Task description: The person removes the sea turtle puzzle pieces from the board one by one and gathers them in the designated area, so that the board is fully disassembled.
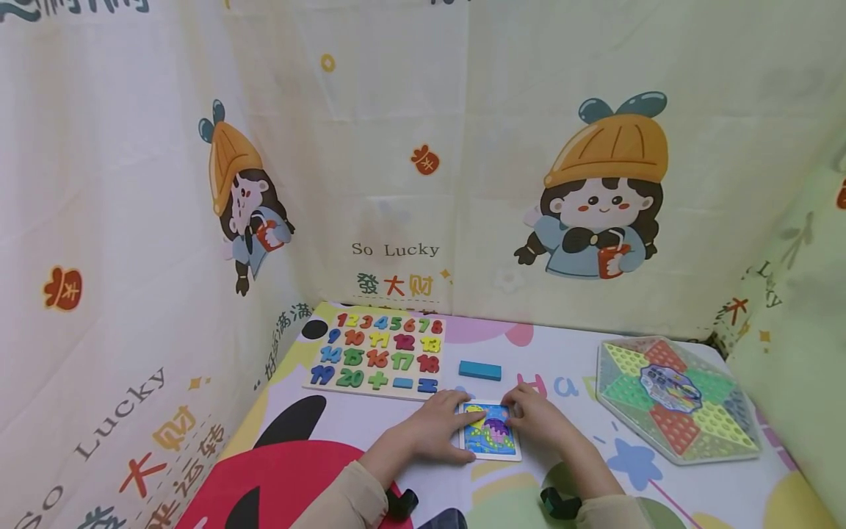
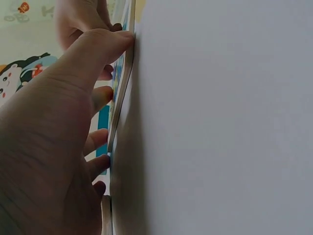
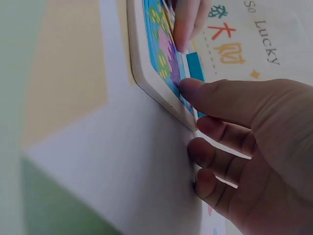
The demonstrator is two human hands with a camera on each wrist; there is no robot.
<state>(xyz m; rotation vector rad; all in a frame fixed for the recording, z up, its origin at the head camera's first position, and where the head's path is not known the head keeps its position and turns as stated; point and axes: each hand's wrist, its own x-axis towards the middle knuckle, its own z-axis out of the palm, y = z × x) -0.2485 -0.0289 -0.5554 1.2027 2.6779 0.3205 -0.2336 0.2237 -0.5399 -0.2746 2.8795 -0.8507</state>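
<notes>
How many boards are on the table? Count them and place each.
3: the number board at back left, the hexagonal board at right, and the small picture board between left hand and right hand.

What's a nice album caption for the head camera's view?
Left hand and right hand on a small colourful picture, with a number board, blue block and star-patterned hexagonal board nearby.

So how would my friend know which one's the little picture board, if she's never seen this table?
On the table, find the number board at the left and the big six-sided game board at the right. Between them, nearer the person, look where the left hand and right hand meet the picture board. Unlike its neighbours, it's small and white-edged, with a blue, purple and yellow picture.
</notes>
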